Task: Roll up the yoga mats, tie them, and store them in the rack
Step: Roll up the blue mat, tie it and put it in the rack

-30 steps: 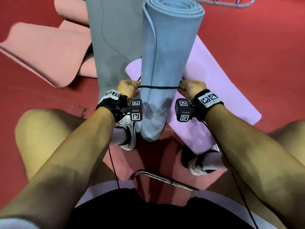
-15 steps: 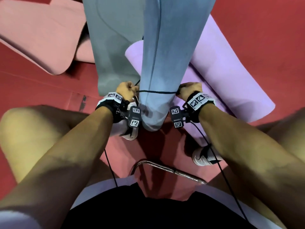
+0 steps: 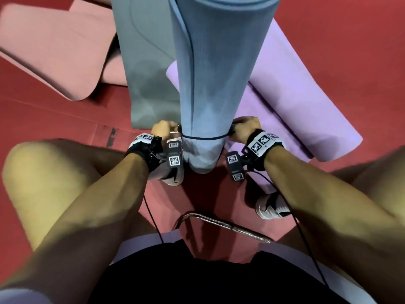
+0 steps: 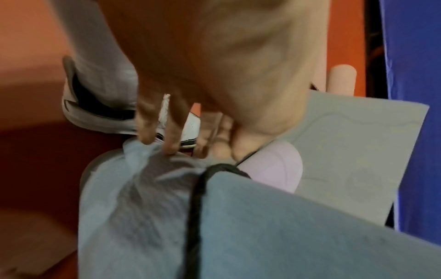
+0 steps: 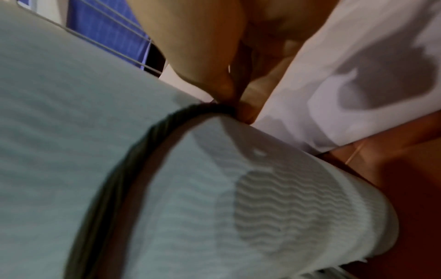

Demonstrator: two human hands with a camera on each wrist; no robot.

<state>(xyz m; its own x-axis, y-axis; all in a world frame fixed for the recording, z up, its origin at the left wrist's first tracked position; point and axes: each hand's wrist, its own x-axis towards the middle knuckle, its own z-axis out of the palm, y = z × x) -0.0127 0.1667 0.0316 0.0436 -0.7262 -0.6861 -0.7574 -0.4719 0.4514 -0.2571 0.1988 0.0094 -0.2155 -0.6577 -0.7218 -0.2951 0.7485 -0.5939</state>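
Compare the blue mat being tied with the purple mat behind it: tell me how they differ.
The blue mat is rolled into a tight tube; the purple mat lies on the red floor, only loosely folded or part-rolled. A black band circles the blue mat near its lower end, pinched by the left hand and right hand; nothing binds the purple mat. The blue mat stands nearly upright; the purple one lies flat. Both are plain single-colour mats.

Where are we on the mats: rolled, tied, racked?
Done: the blue mat is rolled. In hand: left hand and right hand pinch the black band around its near end. Left: racking it; grey mat, purple mat, pink mat lie unrolled.
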